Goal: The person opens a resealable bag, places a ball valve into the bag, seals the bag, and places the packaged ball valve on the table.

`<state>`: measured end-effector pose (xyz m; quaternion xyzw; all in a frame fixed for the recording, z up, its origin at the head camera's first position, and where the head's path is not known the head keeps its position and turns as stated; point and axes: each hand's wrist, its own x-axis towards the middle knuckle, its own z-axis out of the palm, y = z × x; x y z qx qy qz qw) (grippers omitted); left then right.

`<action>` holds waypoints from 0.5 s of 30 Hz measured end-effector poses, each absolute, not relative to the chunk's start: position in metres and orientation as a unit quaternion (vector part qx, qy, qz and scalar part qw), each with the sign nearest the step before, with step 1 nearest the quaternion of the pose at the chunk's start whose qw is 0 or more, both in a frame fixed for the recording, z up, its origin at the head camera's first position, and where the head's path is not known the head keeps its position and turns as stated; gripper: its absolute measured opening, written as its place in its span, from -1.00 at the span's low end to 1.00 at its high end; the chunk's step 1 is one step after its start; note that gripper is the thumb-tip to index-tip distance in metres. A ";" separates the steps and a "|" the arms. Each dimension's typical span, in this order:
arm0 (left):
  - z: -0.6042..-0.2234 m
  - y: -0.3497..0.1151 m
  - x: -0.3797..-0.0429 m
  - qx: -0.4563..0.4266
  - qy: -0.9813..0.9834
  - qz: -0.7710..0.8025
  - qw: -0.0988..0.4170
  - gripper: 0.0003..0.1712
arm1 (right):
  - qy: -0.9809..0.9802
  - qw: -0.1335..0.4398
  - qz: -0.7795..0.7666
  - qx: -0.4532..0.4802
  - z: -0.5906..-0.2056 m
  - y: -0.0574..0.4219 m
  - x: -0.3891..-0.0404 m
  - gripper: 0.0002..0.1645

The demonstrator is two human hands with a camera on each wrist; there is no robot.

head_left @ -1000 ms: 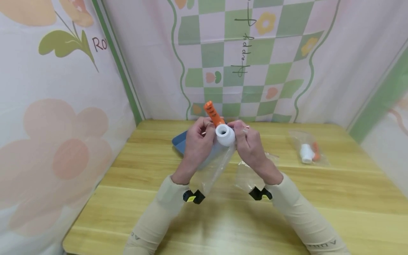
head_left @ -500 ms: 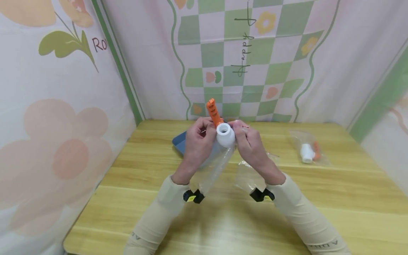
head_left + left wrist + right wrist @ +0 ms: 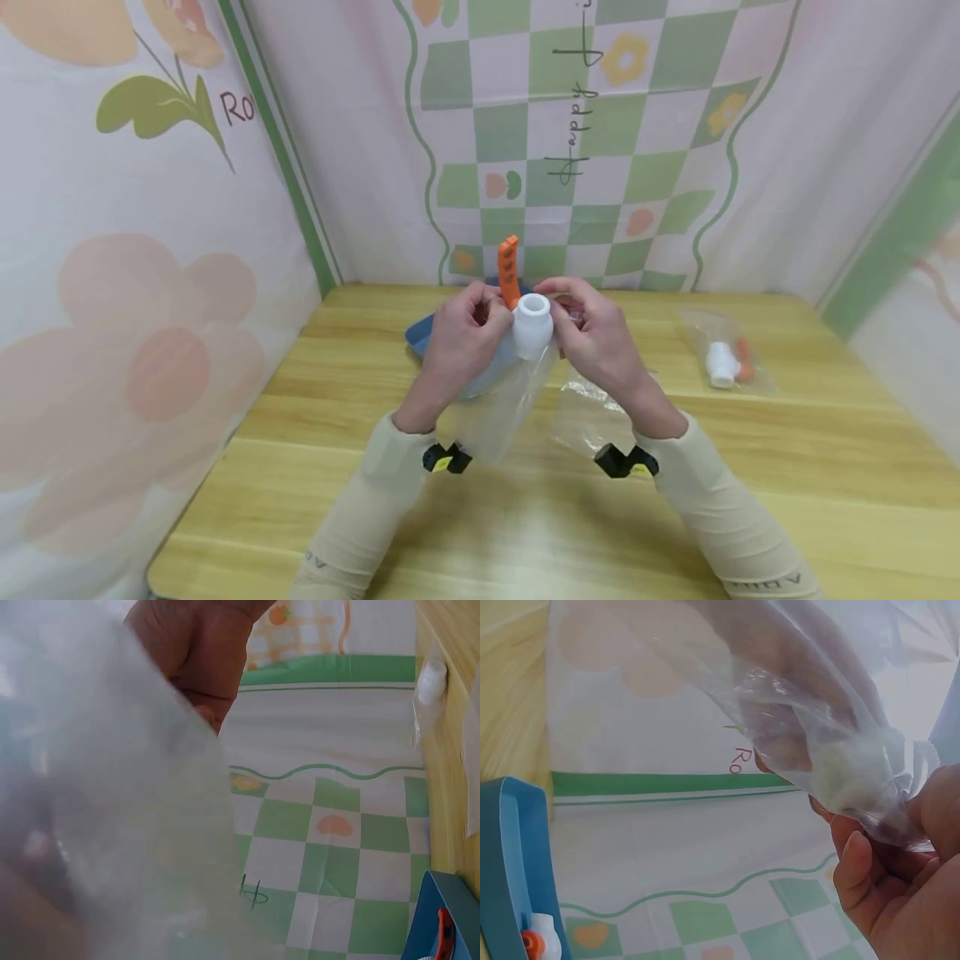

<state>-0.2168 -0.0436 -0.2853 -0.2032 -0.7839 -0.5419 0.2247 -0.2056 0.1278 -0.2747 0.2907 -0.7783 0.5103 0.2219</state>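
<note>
A white plastic ball valve (image 3: 533,333) with an orange lever handle (image 3: 508,271) stands between my two hands, its round opening facing up. Around its lower part hangs a clear plastic bag (image 3: 506,408), which also blurs much of the left wrist view. My left hand (image 3: 467,337) pinches the bag's edge beside the valve; its fingertips are partly hidden. On the other side my right hand (image 3: 596,337) pinches the bag between thumb and fingers, close to the white body. In the right wrist view the right-hand fingers (image 3: 855,866) grip the crumpled plastic.
Behind my left hand, a blue tray (image 3: 420,335) holds another white valve (image 3: 549,937) with an orange part. A second clear bag (image 3: 592,408) lies under my right wrist. Farther right, a bagged valve (image 3: 722,364) rests on the wooden table (image 3: 750,467). Printed curtains stand behind.
The valve has tipped more upright, and its handle has swung from leaning left to nearly vertical. My right hand has shifted slightly right, with its index finger more raised.
</note>
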 end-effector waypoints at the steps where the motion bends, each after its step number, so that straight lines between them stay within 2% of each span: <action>1: -0.285 -0.045 -0.217 -0.203 -0.794 -0.529 0.221 -0.86 | -0.779 0.220 0.513 0.288 -0.277 0.129 -0.208 -0.78; 8: -0.282 -0.049 -0.216 -0.208 -0.822 -0.490 0.204 -0.87 | -0.776 0.214 0.530 0.266 -0.285 0.135 -0.220 -0.77; 15: -0.281 -0.054 -0.217 -0.233 -0.823 -0.468 0.222 -0.88 | -0.754 0.260 0.533 0.282 -0.288 0.131 -0.220 -0.79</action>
